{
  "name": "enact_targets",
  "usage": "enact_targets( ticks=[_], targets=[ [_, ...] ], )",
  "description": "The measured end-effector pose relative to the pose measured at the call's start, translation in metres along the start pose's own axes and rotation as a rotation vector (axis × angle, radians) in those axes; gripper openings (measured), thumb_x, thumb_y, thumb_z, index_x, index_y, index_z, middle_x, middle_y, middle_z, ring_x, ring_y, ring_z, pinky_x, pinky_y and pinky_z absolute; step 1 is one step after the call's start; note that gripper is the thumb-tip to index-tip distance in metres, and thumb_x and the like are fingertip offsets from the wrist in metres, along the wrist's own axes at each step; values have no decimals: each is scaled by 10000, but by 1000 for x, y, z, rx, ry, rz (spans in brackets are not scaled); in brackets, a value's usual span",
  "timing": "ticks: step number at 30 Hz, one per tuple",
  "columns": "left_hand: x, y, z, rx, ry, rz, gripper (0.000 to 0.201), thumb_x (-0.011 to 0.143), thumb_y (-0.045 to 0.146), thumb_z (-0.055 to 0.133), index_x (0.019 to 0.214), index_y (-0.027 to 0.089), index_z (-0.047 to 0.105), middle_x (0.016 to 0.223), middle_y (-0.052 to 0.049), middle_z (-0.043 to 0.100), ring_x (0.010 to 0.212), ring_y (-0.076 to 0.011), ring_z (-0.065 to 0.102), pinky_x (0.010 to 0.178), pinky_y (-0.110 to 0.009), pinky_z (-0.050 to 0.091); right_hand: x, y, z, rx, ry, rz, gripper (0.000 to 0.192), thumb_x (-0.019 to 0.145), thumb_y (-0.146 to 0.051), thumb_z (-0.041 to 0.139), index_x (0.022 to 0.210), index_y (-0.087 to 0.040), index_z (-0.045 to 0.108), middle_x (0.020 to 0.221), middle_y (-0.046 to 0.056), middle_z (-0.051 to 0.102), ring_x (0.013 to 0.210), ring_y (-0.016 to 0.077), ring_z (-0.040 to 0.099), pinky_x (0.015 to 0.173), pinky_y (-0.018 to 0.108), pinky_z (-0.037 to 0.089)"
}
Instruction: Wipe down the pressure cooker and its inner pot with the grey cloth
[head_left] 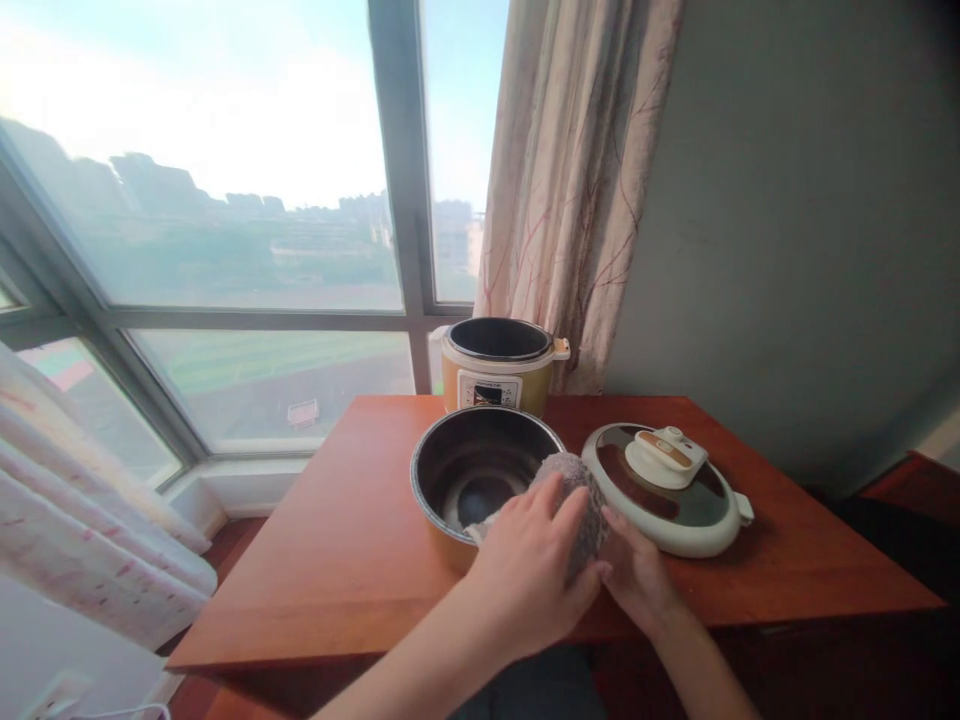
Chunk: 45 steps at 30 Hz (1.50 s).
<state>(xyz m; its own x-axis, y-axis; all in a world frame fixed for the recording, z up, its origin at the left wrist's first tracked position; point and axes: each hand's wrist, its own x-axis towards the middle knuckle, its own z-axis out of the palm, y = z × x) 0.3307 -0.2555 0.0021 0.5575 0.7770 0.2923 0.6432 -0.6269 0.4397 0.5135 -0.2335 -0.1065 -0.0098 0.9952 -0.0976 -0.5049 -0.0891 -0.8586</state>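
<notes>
1. Both hands close on one grey scrubbing cloth (581, 500) at the near right rim of the inner pot (472, 475): the left hand (529, 570) lies over it, and the right hand (637, 575) supports it from the far side.
2. To wipe well, I judge pressure should follow the pot wall (steady the rim).
3. Count: one inner pot, one cooker base (496, 368) beyond the grip, one lid (664, 490) just right of it, one table (337, 560).

Your left hand (529, 570) and right hand (637, 575) are bare: no gloves, rings or watch. Both forearms, rising from the lower edge of the frame, show no sleeves.
</notes>
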Motion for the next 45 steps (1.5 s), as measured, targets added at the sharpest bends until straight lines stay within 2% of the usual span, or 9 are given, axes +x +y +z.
enact_targets(
  ticks=[4, 9, 16, 23, 26, 29, 36, 40, 45],
  targets=[
    [4, 12, 13, 34, -35, -125, 921, 701, 534, 790, 1476, 184, 436, 1551, -248, 396, 1365, -464, 439, 1086, -602, 374, -9, -17, 9, 64, 91, -38, 394, 765, -399, 787, 1127, -270, 698, 1175, 40, 741, 1063, 272, 699, 801, 374, 607],
    [8, 7, 3, -47, -26, -149, 1028, 552, 593, 861, 1417, 199, 469, 1354, -200, 590, 1206, -438, 573, 999, -518, 447, -13, -51, 45, -9, 91, -109, 419, 757, -398, 809, 1124, -243, 679, 1139, 48, 731, 1001, 259, 700, 808, 356, 601],
    [10, -25, -6, 22, -78, -307, 335, 793, 300, 580, 1116, 218, 618, 912, -107, 739, 790, -324, 708, 684, -340, 463, -2, -54, 65, -67, -120, -102, 503, 758, -361, 794, 1214, -211, 643, 1141, 80, 694, 1030, 230, 663, 906, 359, 542],
    [6, -53, -41, -207, -295, -200, 183, 734, 258, 587, 874, 215, 696, 810, -19, 708, 737, -221, 641, 652, -254, 449, 16, -28, 37, -314, 174, -174, 564, 750, -560, 748, 1159, -185, 646, 672, -26, 599, 573, 148, 537, 518, 253, 421],
    [13, -57, -45, -288, -443, -177, 185, 707, 257, 608, 860, 205, 699, 779, 8, 683, 713, -192, 605, 657, -244, 456, 18, -16, 38, -415, 76, -172, 628, 790, -643, 664, 1214, -180, 656, 676, -9, 629, 538, 154, 509, 469, 249, 372],
    [27, -58, -31, -399, -520, -259, 167, 678, 274, 635, 808, 192, 699, 750, 7, 667, 689, -186, 587, 645, -259, 460, 17, -6, 42, -445, 128, -180, 613, 819, -649, 614, 1221, -188, 674, 806, 39, 713, 599, 186, 572, 476, 258, 409],
    [66, -56, 21, -852, -311, -645, 132, 684, 201, 644, 800, 143, 666, 740, -51, 670, 674, -189, 610, 636, -294, 502, 19, 2, 42, -424, 254, -236, 667, 754, -646, 668, 1228, -178, 694, 1252, 130, 697, 1108, 334, 644, 819, 389, 565],
    [88, -54, 27, -770, -157, -678, 247, 722, 279, 692, 927, 148, 650, 790, -67, 670, 669, -197, 607, 630, -330, 527, 18, 1, 42, -410, 205, -187, 730, 756, -675, 650, 1280, -168, 658, 1234, 133, 703, 1047, 329, 671, 706, 360, 581],
    [97, -56, 29, -677, -189, -614, 334, 694, 231, 711, 1013, 155, 646, 858, -75, 686, 761, -216, 624, 665, -319, 518, 19, 3, 40, -421, 197, -153, 718, 788, -645, 627, 1326, -170, 621, 1181, 117, 723, 954, 304, 697, 600, 320, 562]
  ],
)
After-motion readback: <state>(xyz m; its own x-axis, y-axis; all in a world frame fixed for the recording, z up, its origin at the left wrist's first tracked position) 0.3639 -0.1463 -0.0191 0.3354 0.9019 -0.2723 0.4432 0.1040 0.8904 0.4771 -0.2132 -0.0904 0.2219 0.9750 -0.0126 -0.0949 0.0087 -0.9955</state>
